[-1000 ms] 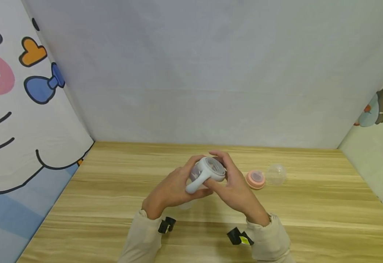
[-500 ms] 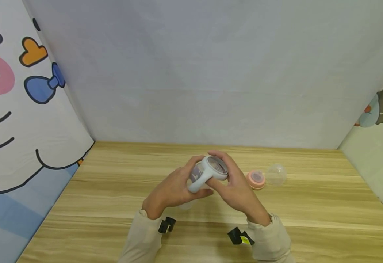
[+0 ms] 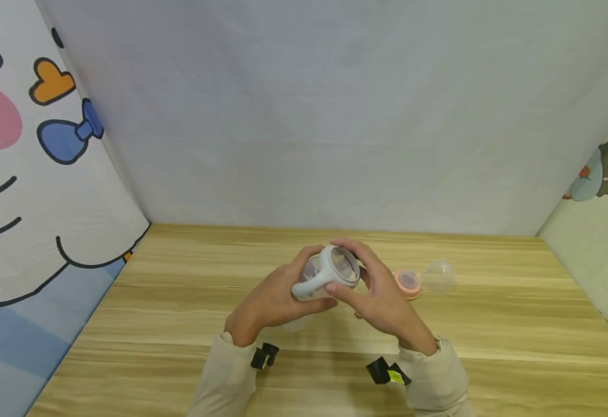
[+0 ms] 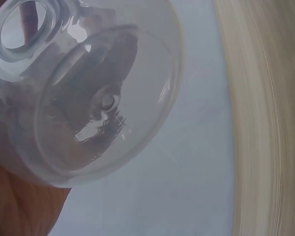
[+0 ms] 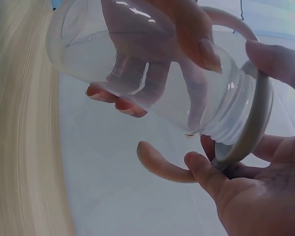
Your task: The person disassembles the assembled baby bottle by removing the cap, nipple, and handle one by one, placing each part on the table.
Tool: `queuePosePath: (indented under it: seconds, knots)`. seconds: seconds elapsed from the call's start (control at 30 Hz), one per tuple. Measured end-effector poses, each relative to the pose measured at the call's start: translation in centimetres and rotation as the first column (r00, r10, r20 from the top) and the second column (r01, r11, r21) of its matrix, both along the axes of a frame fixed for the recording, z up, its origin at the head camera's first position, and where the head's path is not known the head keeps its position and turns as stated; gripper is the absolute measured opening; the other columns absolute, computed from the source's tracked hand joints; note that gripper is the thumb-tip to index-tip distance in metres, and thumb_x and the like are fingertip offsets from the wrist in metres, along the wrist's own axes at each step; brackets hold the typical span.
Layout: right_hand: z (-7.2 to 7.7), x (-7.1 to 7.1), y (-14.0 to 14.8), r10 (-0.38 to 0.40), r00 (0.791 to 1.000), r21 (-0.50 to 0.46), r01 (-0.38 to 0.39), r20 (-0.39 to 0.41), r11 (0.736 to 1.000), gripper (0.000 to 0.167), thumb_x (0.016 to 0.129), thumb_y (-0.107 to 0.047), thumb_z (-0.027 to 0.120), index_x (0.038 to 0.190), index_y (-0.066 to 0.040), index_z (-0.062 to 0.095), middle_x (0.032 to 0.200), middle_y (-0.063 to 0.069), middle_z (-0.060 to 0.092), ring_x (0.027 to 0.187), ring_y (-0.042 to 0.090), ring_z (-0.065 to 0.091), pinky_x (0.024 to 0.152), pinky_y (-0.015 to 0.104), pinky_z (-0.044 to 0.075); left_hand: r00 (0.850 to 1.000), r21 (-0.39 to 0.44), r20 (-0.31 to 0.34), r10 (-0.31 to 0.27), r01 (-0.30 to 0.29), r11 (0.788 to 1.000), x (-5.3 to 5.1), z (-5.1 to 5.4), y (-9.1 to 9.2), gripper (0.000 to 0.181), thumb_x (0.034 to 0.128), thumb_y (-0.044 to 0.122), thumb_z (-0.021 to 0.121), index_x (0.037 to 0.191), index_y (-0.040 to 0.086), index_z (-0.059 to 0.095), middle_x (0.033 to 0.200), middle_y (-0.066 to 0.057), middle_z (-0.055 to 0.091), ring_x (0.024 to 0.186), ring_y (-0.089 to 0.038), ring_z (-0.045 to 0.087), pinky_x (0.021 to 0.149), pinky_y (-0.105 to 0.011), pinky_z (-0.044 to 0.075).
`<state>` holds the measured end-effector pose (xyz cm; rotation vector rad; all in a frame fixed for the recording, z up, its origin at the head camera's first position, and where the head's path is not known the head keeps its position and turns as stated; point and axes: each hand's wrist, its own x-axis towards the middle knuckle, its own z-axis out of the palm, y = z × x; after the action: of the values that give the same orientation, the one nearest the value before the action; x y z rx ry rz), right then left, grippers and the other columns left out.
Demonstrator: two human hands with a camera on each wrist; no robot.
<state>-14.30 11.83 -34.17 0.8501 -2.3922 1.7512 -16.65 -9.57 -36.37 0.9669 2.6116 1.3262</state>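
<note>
A clear baby bottle (image 5: 83, 54) is held tilted above the table, its threaded neck toward the right hand. My left hand (image 3: 268, 298) grips its body; the base fills much of the left wrist view, where the bottle (image 4: 108, 142) hides part of that hand. My right hand (image 3: 387, 301) holds a light grey two-handled ring (image 3: 327, 275) around the neck, thumb and fingers on its rim. In the right wrist view the ring (image 5: 258, 118) encircles the threads, one curved handle pointing left. Whether it is seated fully I cannot tell.
To the right of the right hand a pink collar with a teat (image 3: 409, 282) lies on the wooden table (image 3: 491, 324). Beside it stands a clear dome cap (image 3: 438, 277). Another clear piece (image 3: 295, 324) is partly hidden under the left hand. A pale wall rises behind.
The handled ring has turned, its round opening now facing more toward the camera. My right hand has shifted slightly right, and its thumb lies on the ring's near side. The left hand stays nearly still.
</note>
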Motion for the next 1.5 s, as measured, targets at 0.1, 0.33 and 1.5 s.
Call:
queuePosePath:
  seconds: [0.1, 0.33, 1.5]
  knots:
    - [0.1, 0.0, 0.1, -0.007, 1.0, -0.003, 0.007, 0.001, 1.0, 0.063, 0.092, -0.008, 0.073, 0.148, -0.014, 0.045, 0.148, 0.008, 0.047, 0.134, 0.022, 0.046, 0.111, 0.029, 0.043, 1.0, 0.005, 0.014, -0.001, 0.0, 1.0, 0.0, 0.0, -0.1, 0.079, 0.0884, 0.037, 0.078, 0.152, 0.028, 0.031, 0.113, -0.002, 0.067, 0.09, -0.022, 0.068, 0.075, -0.029, 0.053]
    - [0.2, 0.0, 0.5, -0.015, 1.0, -0.026, 0.014, -0.006, 1.0, 0.059, 0.093, -0.008, 0.071, 0.145, -0.011, 0.045, 0.144, 0.007, 0.05, 0.13, 0.014, 0.049, 0.108, 0.02, 0.043, 0.999, 0.001, 0.047, 0.0, 0.0, 1.0, 0.1, 0.2, -0.1, 0.077, 0.0897, 0.039, 0.076, 0.151, 0.033, 0.03, 0.112, 0.001, 0.065, 0.085, -0.013, 0.065, 0.071, -0.028, 0.054]
    - [0.4, -0.7, 2.2, -0.18, 0.984, 0.009, 0.18, 0.01, 0.984, 0.051, 0.095, -0.01, 0.07, 0.141, -0.013, 0.05, 0.135, 0.013, 0.056, 0.121, 0.024, 0.06, 0.092, 0.025, 0.052, 0.997, -0.032, 0.045, 0.061, -0.059, 0.998, 0.2, 0.2, -0.4, 0.08, 0.0887, 0.044, 0.076, 0.153, 0.031, 0.03, 0.113, -0.004, 0.064, 0.091, -0.015, 0.062, 0.076, -0.033, 0.053]
